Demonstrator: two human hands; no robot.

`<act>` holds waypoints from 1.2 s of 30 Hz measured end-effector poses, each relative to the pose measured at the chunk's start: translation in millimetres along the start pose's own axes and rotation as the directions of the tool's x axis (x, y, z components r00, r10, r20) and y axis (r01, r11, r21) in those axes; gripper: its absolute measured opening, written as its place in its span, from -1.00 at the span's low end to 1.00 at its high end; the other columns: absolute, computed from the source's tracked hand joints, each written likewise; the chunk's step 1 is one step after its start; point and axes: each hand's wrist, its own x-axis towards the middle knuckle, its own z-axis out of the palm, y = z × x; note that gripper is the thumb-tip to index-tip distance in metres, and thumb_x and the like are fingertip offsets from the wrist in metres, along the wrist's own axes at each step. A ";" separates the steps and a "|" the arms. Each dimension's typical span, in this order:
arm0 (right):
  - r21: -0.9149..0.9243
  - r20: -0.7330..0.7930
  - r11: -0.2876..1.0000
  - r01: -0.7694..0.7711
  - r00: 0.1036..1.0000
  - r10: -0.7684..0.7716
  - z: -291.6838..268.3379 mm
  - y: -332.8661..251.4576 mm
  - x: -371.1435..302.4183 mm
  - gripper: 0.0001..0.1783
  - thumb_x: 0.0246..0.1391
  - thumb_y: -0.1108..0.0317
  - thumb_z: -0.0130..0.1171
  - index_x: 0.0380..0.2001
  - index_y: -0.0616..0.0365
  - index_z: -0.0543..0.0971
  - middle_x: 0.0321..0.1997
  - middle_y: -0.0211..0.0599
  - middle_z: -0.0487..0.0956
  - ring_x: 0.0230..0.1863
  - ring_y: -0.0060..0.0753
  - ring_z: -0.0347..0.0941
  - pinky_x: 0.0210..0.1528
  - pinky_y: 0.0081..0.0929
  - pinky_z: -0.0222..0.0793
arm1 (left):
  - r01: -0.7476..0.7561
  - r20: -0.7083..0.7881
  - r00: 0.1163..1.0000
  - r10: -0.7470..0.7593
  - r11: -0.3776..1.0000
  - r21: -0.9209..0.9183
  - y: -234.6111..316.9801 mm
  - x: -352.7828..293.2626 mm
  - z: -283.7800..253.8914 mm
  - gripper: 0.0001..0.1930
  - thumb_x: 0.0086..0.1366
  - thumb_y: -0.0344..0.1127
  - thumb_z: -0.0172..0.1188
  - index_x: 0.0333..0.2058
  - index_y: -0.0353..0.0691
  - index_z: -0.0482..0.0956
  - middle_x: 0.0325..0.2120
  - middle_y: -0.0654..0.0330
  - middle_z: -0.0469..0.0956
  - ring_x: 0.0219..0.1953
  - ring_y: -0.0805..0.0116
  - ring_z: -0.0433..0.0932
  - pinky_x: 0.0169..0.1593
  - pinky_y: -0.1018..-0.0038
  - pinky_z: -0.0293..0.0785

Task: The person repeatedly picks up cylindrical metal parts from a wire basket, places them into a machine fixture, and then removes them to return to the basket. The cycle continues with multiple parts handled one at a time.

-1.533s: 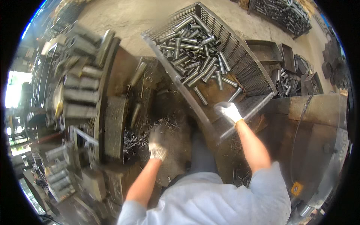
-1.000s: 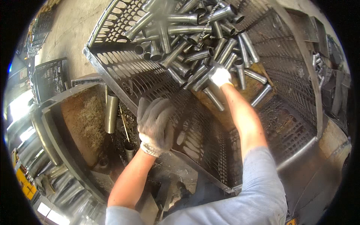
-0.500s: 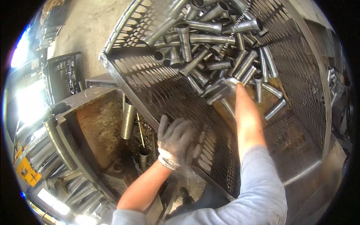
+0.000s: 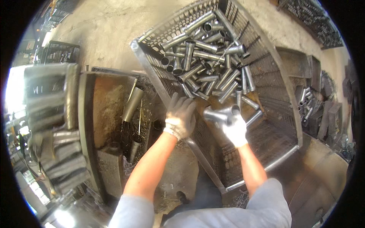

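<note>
My right hand [image 4: 235, 129], in a pale glove, is closed around a shiny metal tube [image 4: 217, 114] with a flared end. It hangs over the lower part of a metal mesh bin [image 4: 262, 152]; motion blur hides whether a second tube is in the grip. My left hand [image 4: 180, 117], in a dark-palmed glove, lies on the bin's left rim with its fingers stretched out and no tube in it. A heap of similar metal tubes [image 4: 207, 57] fills the far part of the bin, several lying loose at the near edge of the pile.
Left of the bin stands a dirty metal trough [image 4: 104, 110] with larger tubes [image 4: 133, 104] inside. Beyond it, a blurred stack of tubes [image 4: 57, 98] is at the far left. Another container [image 4: 308, 102] with small tubes lies on the right.
My right hand has come back out of the heap toward me, now with a metal tube. My left hand stays at the rim. The whole view has shifted.
</note>
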 end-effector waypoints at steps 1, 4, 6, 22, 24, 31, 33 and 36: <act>-0.091 -0.046 0.969 0.227 0.972 -0.232 -36.6 -34.8 -25.4 -0.74 -0.07 0.25 0.46 -0.29 0.11 0.78 -0.03 -0.17 0.74 -0.19 -0.07 0.72 -0.10 -0.24 0.66 | 0.042 0.033 0.999 -0.044 0.998 0.043 8.3 2.2 -7.8 -0.41 0.14 -0.32 0.33 0.20 -0.25 0.55 0.17 -0.06 0.61 0.30 -0.11 0.51 0.53 -0.22 0.13; -0.263 0.070 0.804 0.534 0.841 -0.536 -125.1 -125.8 -94.3 -0.85 -0.18 0.32 0.46 -0.56 0.16 0.72 -0.19 -0.18 0.69 -0.46 -0.08 0.64 -0.37 -0.24 0.59 | 0.401 0.271 0.895 -0.353 0.904 -0.147 45.9 3.8 -49.9 -0.12 0.18 -0.30 0.35 0.49 -0.25 0.26 0.36 -0.16 0.46 0.47 -0.11 0.35 0.59 -0.01 0.13; -0.071 0.207 0.750 0.657 0.746 -0.633 -149.3 -173.7 -131.9 -0.82 -0.23 0.26 0.49 -0.60 0.10 0.71 -0.37 -0.20 0.62 -0.54 -0.09 0.59 -0.49 -0.20 0.52 | 0.413 0.391 0.902 -0.181 0.623 -0.664 78.9 -35.4 -94.7 -0.08 0.13 -0.42 0.35 0.51 -0.19 0.25 0.43 -0.17 0.37 0.51 -0.09 0.32 0.56 0.02 0.23; 0.650 0.322 0.041 0.759 -0.226 -0.919 75.8 -435.9 -575.4 -0.75 -0.23 0.40 0.61 -0.62 0.08 0.63 -0.15 -0.10 0.73 -0.37 -0.14 0.74 -0.37 -0.30 0.67 | 0.704 -0.010 0.151 -0.989 0.114 -0.701 302.8 -839.6 -189.9 -0.62 0.16 -0.25 0.53 -0.07 -0.12 0.65 -0.16 0.13 0.74 -0.10 0.29 0.73 0.04 0.31 0.68; 0.651 0.266 -0.038 0.758 -0.276 -0.924 104.0 -461.9 -617.0 -0.79 -0.23 0.47 0.57 -0.62 0.05 0.65 -0.14 -0.11 0.72 -0.33 -0.17 0.75 -0.34 -0.31 0.68 | 0.692 -0.192 0.013 -0.981 0.148 -0.707 324.2 -896.8 -208.3 -0.68 0.16 -0.30 0.53 -0.14 -0.15 0.64 -0.21 0.18 0.73 -0.18 0.40 0.70 -0.01 0.37 0.67; 0.448 0.390 -0.146 0.882 -0.339 -0.856 187.5 -519.7 -680.0 -0.84 -0.06 0.24 0.52 -0.48 -0.02 0.71 -0.07 -0.24 0.70 -0.33 -0.05 0.70 -0.29 -0.18 0.64 | 0.333 -0.390 -0.207 -0.897 0.310 -0.891 236.5 -945.3 -302.0 -0.48 0.11 -0.51 0.56 0.03 -0.20 0.55 -0.12 0.20 0.69 -0.09 0.43 0.69 0.08 0.35 0.71; 0.421 0.441 -0.153 0.894 -0.350 -0.827 198.2 -527.3 -682.1 -0.83 -0.04 0.22 0.51 -0.48 -0.01 0.70 -0.03 -0.20 0.68 -0.34 -0.03 0.70 -0.30 -0.15 0.65 | 0.423 -0.400 -0.250 -0.882 0.272 -0.864 201.0 -937.6 -315.3 -0.37 0.02 -0.48 0.60 0.10 -0.19 0.56 -0.07 0.19 0.69 0.01 0.40 0.66 0.16 0.38 0.67; 0.413 0.532 -0.146 0.899 -0.368 -0.763 200.2 -536.9 -679.2 -0.81 -0.02 0.20 0.48 -0.45 0.02 0.69 0.06 -0.10 0.63 -0.33 0.03 0.69 -0.29 -0.09 0.66 | 0.453 -0.340 -0.255 -0.905 0.200 -0.869 170.2 -934.8 -311.8 -0.33 -0.02 -0.36 0.57 0.12 -0.18 0.56 -0.06 0.16 0.70 -0.01 0.28 0.66 0.15 0.27 0.62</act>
